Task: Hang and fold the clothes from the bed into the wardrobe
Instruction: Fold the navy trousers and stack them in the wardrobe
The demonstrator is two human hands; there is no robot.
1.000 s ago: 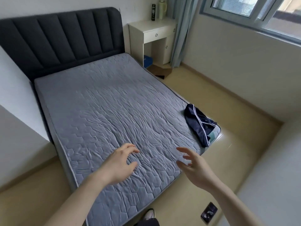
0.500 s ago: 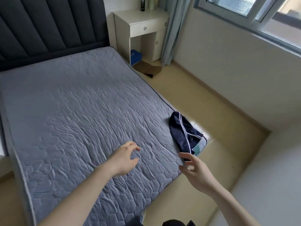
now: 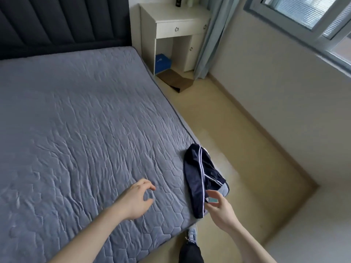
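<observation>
Since the earlier frame the right hand [image 3: 218,207] has closed in, fingers spread, on the navy garment [image 3: 199,177] at lower right on the bed [image 3: 85,120], left hand [image 3: 135,199] loosely curled, empty; pickup step, grasp next.

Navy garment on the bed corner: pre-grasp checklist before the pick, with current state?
1. Navy garment in view, on the bed corner: ok.
2. Right hand at its near end, fingers spread: ok.
3. Grip closed on the fabric: not ok, no pinch yet.
4. Left hand free, holds nothing, over the mattress: ok.
5. Garment overhangs the bed edge, could slip: cannot tell.
6. Wardrobe in view: not ok.
</observation>
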